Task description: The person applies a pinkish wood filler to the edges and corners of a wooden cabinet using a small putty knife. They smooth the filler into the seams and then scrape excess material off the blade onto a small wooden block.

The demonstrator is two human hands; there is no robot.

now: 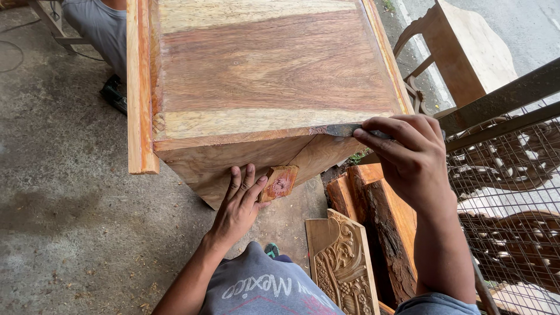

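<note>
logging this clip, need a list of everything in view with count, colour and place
cabinet: 1, reddish and pale wood, centre, top face up
blade: 1, dark metal, on the cabinet's front right edge
block: 1, small reddish wood, against the cabinet's front face
carved panel: 1, light brown, on the floor at lower centre
planks: a few, orange-brown, on the floor right of the panel
chair: 1, pale wood, top right
mesh: 1, grey wire, right, carved pieces behind it
other person: 1, grey clothing, top left
floor: grey concrete, left
left hand: 1, flat on the cabinet's front, thumb on the block
right hand: 1, gripping the blade
</note>
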